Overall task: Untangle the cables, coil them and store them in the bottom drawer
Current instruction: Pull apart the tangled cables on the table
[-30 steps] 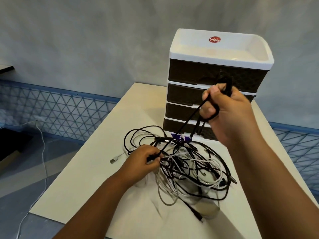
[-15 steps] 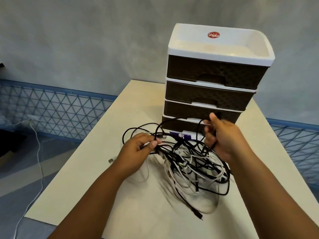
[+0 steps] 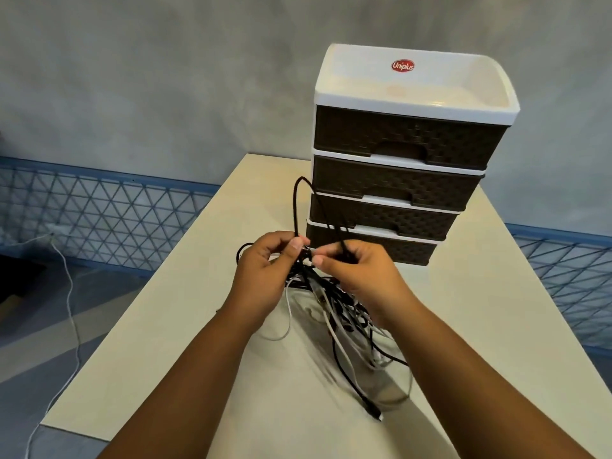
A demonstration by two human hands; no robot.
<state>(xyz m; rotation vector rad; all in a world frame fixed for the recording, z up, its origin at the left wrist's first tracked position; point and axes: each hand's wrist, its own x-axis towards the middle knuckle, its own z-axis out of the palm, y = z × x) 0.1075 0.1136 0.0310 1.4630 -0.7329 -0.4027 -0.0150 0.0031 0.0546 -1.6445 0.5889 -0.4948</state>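
Both hands have met before the drawers [image 3: 390,180], our fingers [image 3: 298,242] pinching one black cable [image 3: 299,207]; tugging could tighten the tangle [image 3: 347,323].

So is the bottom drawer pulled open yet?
No, the bottom drawer sits flush and closed in the drawer unit like the three above it.

Both forearms run off the bottom edge. The hands cover the top of the cable tangle [image 3: 344,323] — which strands they pinch can't be told. Lower part of the tangle is motion-blurred. White floor cord [image 3: 71,313], lower left, is cut off at the bottom edge.
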